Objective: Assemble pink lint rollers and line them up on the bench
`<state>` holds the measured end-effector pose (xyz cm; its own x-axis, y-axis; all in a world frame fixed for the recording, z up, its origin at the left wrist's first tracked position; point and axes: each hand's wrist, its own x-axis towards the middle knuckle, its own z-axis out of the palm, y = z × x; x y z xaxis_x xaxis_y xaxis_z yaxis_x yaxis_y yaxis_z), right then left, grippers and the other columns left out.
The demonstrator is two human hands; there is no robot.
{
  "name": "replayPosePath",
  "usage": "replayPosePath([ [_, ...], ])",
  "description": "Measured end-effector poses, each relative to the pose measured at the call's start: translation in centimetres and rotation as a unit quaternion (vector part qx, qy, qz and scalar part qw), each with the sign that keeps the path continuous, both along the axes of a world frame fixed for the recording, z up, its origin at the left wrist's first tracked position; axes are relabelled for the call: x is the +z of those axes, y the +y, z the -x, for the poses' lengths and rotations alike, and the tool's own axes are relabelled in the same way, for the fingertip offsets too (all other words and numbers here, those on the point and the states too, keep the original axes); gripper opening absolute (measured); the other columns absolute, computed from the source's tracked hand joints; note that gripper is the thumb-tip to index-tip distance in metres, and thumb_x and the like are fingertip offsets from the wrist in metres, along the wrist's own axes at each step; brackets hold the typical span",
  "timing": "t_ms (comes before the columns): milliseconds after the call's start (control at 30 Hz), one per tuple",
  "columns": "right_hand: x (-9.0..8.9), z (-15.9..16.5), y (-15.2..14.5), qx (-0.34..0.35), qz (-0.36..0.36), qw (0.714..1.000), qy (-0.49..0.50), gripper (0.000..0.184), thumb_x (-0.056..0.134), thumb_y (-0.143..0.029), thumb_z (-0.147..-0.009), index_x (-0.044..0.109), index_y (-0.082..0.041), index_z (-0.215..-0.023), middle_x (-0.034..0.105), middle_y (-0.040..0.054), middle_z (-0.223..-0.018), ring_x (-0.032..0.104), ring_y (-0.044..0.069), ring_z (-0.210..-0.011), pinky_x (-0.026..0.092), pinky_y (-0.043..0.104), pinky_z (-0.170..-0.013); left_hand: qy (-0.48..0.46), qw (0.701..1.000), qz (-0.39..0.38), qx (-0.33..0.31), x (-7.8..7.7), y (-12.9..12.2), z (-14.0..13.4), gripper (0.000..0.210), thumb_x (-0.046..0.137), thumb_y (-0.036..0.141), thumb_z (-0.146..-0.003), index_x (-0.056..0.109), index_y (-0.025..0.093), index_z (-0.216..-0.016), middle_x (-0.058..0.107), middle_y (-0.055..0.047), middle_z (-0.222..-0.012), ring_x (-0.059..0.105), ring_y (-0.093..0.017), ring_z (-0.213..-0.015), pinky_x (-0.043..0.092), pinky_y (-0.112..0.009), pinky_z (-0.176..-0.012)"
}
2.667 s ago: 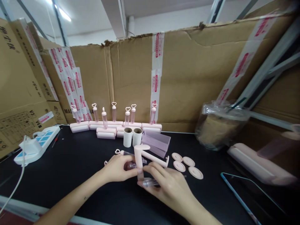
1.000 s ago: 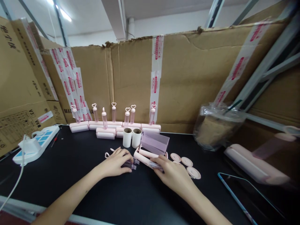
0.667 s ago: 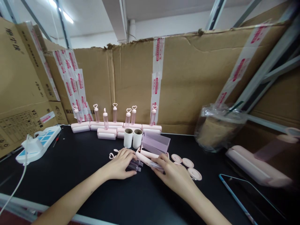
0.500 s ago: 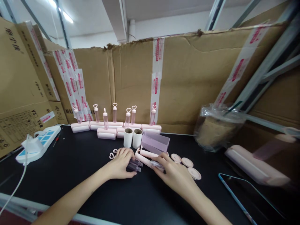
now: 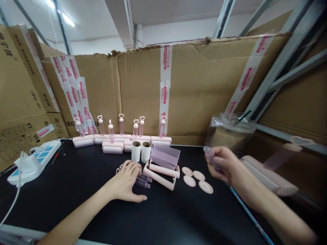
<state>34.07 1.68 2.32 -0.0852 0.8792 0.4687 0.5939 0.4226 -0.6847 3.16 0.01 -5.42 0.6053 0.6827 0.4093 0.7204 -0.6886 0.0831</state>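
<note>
My right hand (image 5: 226, 166) is raised over the right side of the table, fingers closed around a translucent purple handle (image 5: 209, 154). Part of that handle is hidden in the palm. My left hand (image 5: 126, 182) lies with fingers stretched and thumb spread over a pair of translucent purple handles (image 5: 143, 181) with heart-shaped loops, partly hidden beneath it. To its right are pink roller frames (image 5: 163, 180) and translucent purple covers (image 5: 165, 156). Two white paper rolls (image 5: 136, 152) stand upright behind the left hand. Several round pink caps (image 5: 205, 186) lie between the frames and my right hand.
Along the cardboard wall (image 5: 140, 85) stand several pink lint rollers (image 5: 112, 147) with upright handles. A white power strip (image 5: 38, 160) is at left. At right are a bagged cup (image 5: 230, 132), another pink roller (image 5: 268, 175) and a blue-edged phone (image 5: 250, 217).
My right hand has moved right and up, away from the frames, carrying the translucent handle. My left hand's thumb has spread away from the handles under it. The view has shifted slightly.
</note>
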Motion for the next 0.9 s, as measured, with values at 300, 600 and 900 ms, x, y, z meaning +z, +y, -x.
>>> replayPosePath([
  [300,-4.0,-7.2,10.8,-0.036,0.104,0.977,-0.18,0.018,0.051,-0.038,-0.073,0.054,-0.02,-0.074,0.065,0.0065,-0.067,0.06,0.02,-0.062,0.045,0.028,-0.056,-0.021,0.998,-0.059,-0.01,0.3,0.2,0.5,0.046,0.058,0.051,-0.071,0.041,0.019,-0.099,0.051,-0.012,-0.112,0.046,-0.028,-0.109,0.025,-0.05,-0.101],
  [600,-7.0,-8.5,11.9,-0.092,0.072,0.948,-0.295,0.009,0.062,-0.027,-0.062,0.057,-0.022,-0.058,0.065,0.0021,-0.056,0.062,0.022,-0.055,0.035,0.027,-0.046,0.011,0.998,-0.059,0.038,1.7,-0.3,0.4,0.023,0.05,0.015,-0.071,0.044,0.019,-0.093,0.052,-0.007,-0.104,0.046,-0.024,-0.106,0.029,-0.043,-0.098],
  [900,-2.4,-1.3,15.9,-0.053,0.008,0.956,-0.29,0.026,0.053,-0.036,-0.084,0.063,-0.014,-0.095,0.065,0.0089,-0.097,0.062,0.02,-0.087,0.048,0.033,-0.072,-0.008,0.996,-0.054,0.075,1.5,0.6,1.2,0.022,0.043,0.009,-0.073,0.047,0.02,-0.092,0.054,-0.006,-0.101,0.048,-0.023,-0.104,0.032,-0.043,-0.095],
])
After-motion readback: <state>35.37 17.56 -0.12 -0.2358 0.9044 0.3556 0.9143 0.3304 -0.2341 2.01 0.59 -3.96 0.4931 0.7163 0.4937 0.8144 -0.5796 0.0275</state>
